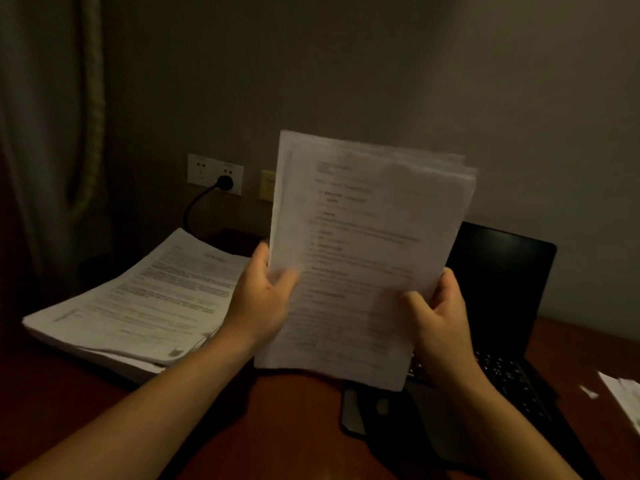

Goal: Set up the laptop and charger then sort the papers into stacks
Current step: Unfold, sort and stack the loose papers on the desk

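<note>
Gripping a sheaf of papers upright above the desk, the left hand pinches its left edge, thumb on the front face and fingers curled behind. The right hand clamps the lower right edge the same way. This two-sided hold likely keeps the sheets readable for sorting. A dark flat object, possibly a phone, lies on the desk below the sheaf, and loose sheets lie at the right edge. Behind the hands, the laptop stands open with a dark screen, partly hidden by the sheaf. A thick paper stack rests to the left. Farther back, a plug sits in the wall socket; whether its cable reaches the laptop cannot be determined.
</note>
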`<action>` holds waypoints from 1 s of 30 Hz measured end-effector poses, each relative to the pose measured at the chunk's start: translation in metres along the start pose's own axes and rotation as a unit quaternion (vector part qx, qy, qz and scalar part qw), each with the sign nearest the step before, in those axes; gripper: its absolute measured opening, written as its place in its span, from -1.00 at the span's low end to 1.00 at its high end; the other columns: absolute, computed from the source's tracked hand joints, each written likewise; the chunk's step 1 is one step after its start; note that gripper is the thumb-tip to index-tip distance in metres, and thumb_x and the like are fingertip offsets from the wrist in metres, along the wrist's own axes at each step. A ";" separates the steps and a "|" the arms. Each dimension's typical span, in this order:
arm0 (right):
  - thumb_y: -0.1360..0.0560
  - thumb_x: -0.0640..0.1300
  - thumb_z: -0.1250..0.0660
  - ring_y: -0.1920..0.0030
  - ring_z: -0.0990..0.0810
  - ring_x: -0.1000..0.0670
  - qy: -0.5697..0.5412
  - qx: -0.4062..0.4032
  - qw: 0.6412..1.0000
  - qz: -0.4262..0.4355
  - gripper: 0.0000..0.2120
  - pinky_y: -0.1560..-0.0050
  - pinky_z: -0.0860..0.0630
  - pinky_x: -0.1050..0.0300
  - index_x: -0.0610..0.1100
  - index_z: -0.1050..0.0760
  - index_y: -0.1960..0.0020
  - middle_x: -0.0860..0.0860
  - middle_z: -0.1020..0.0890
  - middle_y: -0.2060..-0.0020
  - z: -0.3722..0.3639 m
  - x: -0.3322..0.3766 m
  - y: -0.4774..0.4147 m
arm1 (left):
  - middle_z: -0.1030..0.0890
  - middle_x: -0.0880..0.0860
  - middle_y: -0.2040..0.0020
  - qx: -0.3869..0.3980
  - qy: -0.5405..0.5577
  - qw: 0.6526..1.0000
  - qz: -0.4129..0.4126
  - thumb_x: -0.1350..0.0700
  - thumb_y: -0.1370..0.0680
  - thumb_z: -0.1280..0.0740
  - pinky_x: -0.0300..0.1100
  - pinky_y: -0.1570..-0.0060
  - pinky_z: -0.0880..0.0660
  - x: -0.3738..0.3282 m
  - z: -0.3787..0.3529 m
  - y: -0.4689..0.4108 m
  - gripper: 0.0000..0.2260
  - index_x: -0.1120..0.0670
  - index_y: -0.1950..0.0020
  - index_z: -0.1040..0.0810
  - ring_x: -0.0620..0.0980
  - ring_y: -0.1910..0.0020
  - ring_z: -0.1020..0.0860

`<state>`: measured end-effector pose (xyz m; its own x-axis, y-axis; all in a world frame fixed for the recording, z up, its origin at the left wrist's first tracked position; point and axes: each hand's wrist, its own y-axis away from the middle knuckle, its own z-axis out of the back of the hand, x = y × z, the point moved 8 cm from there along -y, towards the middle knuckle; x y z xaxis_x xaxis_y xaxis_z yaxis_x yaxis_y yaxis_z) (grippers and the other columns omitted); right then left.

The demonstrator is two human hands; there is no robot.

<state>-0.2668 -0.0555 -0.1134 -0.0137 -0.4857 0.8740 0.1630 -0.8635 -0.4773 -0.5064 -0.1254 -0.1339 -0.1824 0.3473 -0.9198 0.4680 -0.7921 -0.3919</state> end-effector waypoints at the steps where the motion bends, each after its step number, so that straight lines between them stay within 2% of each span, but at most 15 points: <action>1: -0.58 -0.32 -0.31 -0.09 -0.64 0.12 0.005 0.009 1.000 0.013 -0.71 0.04 -0.67 0.12 0.03 -0.42 -0.16 0.08 -0.60 -0.09 -0.002 0.005 0.000 | -0.66 -0.08 -0.01 0.001 0.004 1.000 -0.011 0.19 -0.62 -0.31 -0.17 0.12 -0.63 -0.005 -0.001 0.000 -0.76 -0.12 -0.18 -0.45 -0.16 0.03 -0.66; 3: -0.57 -0.32 -0.32 -0.12 -0.61 0.18 0.018 0.017 0.999 0.036 -0.63 0.05 -0.65 0.22 0.06 -0.38 -0.23 0.14 -0.56 -0.12 -0.005 0.011 0.003 | -0.63 -0.12 -0.05 -0.002 -0.007 1.000 -0.029 0.22 -0.62 -0.30 -0.30 0.12 -0.60 -0.011 -0.001 0.002 -0.70 -0.13 -0.25 -0.41 -0.24 0.00 -0.62; 4: -0.57 -0.32 -0.33 -0.13 -0.59 0.21 0.024 0.016 0.999 0.044 -0.59 0.04 -0.64 0.26 0.06 -0.35 -0.28 0.16 -0.54 -0.14 -0.006 0.012 0.005 | -0.62 -0.13 -0.08 -0.007 -0.011 0.999 -0.033 0.21 -0.61 -0.31 -0.31 0.07 -0.60 -0.010 0.000 0.005 -0.68 -0.11 -0.29 -0.40 -0.25 -0.02 -0.61; 7: -0.56 -0.28 -0.35 -0.15 -0.58 0.24 0.028 0.009 0.999 0.046 -0.55 0.02 -0.63 0.29 0.08 -0.34 -0.33 0.20 -0.54 -0.14 -0.009 0.004 0.013 | -0.61 -0.11 -0.15 -0.002 -0.011 1.000 -0.026 0.14 -0.62 -0.32 -0.15 -0.11 -0.58 0.001 -0.003 0.014 -0.68 -0.07 -0.35 -0.40 -0.23 -0.11 -0.60; 10: -0.59 -0.25 -0.33 -0.13 -0.62 0.20 0.029 0.016 0.999 0.009 -0.64 -0.01 -0.65 0.21 0.16 -0.41 -0.21 0.22 -0.62 -0.07 -0.013 -0.006 0.015 | -0.62 -0.14 -0.12 0.004 -0.024 1.000 -0.017 0.07 -0.64 -0.28 -0.17 -0.08 -0.59 0.007 -0.005 0.018 -0.79 -0.19 -0.23 -0.43 -0.26 -0.08 -0.60; 12: -0.59 -0.25 -0.32 -0.11 -0.66 0.12 0.025 0.022 0.999 -0.015 -0.70 0.02 -0.67 0.13 0.13 -0.46 -0.18 0.20 -0.66 -0.05 -0.015 -0.005 0.010 | -0.64 -0.13 -0.04 -0.008 -0.034 0.999 -0.007 0.07 -0.65 -0.27 -0.16 0.01 -0.63 0.002 0.001 0.014 -0.87 -0.17 -0.12 -0.45 -0.26 0.01 -0.62; 16: -0.62 -0.22 -0.27 -0.04 -0.69 -0.03 0.025 0.049 0.993 -0.105 -0.81 0.09 -0.67 0.00 0.03 -0.49 -0.14 0.04 -0.66 -0.05 -0.021 -0.001 -0.004 | -0.66 -0.11 -0.04 0.014 -0.043 0.996 0.072 0.08 -0.65 -0.28 -0.03 0.03 -0.64 -0.002 0.014 -0.011 -0.85 -0.10 -0.20 -0.51 -0.10 0.01 -0.66; 18: -0.64 -0.21 -0.24 -0.04 -0.68 -0.10 0.012 0.045 0.985 -0.169 -0.85 -0.01 -0.65 -0.15 0.01 -0.48 -0.14 -0.02 -0.64 -0.07 -0.027 -0.006 -0.009 | -0.66 -0.09 -0.04 0.035 -0.064 0.989 0.131 0.09 -0.63 -0.27 0.00 0.03 -0.63 0.003 0.021 -0.021 -0.81 -0.09 -0.23 -0.50 -0.04 0.01 -0.65; 20: -0.66 -0.23 -0.22 -0.04 -0.67 -0.15 -0.013 0.043 0.975 -0.218 -0.84 -0.06 -0.63 -0.22 -0.02 -0.49 -0.14 -0.07 -0.65 -0.06 -0.038 -0.012 -0.011 | -0.65 -0.07 -0.05 0.060 -0.096 0.979 0.169 0.11 -0.62 -0.26 -0.04 0.10 -0.61 0.010 0.030 -0.029 -0.80 -0.08 -0.22 -0.49 -0.02 0.03 -0.64; 22: -0.65 -0.31 -0.18 0.00 -0.68 -0.17 -0.035 0.066 0.963 -0.259 -0.78 0.04 -0.63 -0.15 -0.05 -0.51 -0.14 -0.11 -0.66 -0.02 -0.059 -0.018 -0.011 | -0.62 -0.07 -0.08 0.068 -0.148 0.971 0.175 0.14 -0.62 -0.25 -0.16 0.23 -0.52 0.015 0.046 -0.037 -0.78 -0.08 -0.23 -0.46 -0.06 0.05 -0.60; 24: -0.63 -0.37 -0.17 0.04 -0.69 -0.13 -0.015 0.110 0.954 -0.277 -0.72 0.13 -0.63 -0.07 -0.04 -0.52 -0.12 -0.10 -0.68 0.01 -0.085 -0.023 -0.008 | -0.58 -0.08 -0.07 0.061 -0.182 0.966 0.175 0.20 -0.62 -0.25 -0.21 0.31 -0.48 0.023 0.068 -0.043 -0.66 -0.10 -0.35 -0.40 -0.09 0.09 -0.57; 26: -0.61 -0.39 -0.20 0.06 -0.71 -0.09 0.015 0.145 0.949 -0.280 -0.69 0.11 -0.66 -0.05 -0.03 -0.53 -0.13 -0.06 -0.70 0.03 -0.109 -0.032 -0.006 | -0.54 -0.10 -0.10 0.051 -0.212 0.960 0.177 0.23 -0.62 -0.26 -0.25 0.33 -0.50 0.029 0.093 -0.048 -0.48 -0.13 -0.51 -0.25 -0.10 0.12 -0.56; 28: -0.58 -0.41 -0.23 0.03 -0.71 -0.10 0.010 0.163 0.945 -0.282 -0.70 0.07 -0.67 -0.02 -0.09 -0.55 -0.16 -0.09 -0.71 0.01 -0.132 -0.041 -0.006 | -0.46 -0.09 -0.22 0.054 -0.286 0.945 0.150 0.26 -0.62 -0.26 -0.29 0.30 -0.46 0.028 0.116 -0.055 -0.38 -0.16 -0.58 -0.14 -0.14 0.11 -0.51; 30: -0.58 -0.39 -0.29 0.06 -0.71 -0.09 -0.014 0.170 0.944 -0.284 -0.69 0.20 -0.64 0.09 -0.17 -0.51 -0.28 -0.13 -0.70 -0.02 -0.154 -0.045 -0.006 | -0.41 -0.04 -0.37 0.054 -0.359 0.924 0.115 0.28 -0.61 -0.23 -0.25 0.24 -0.48 0.024 0.137 -0.063 -0.43 -0.17 -0.54 -0.26 -0.05 0.01 -0.52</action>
<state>-0.4192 -0.0499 -0.1637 -0.1681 0.0503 0.9845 0.4442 -0.8877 0.1212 -0.6585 -0.1360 -0.1337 -0.6345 -0.2291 -0.7382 0.4842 -0.8623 -0.1486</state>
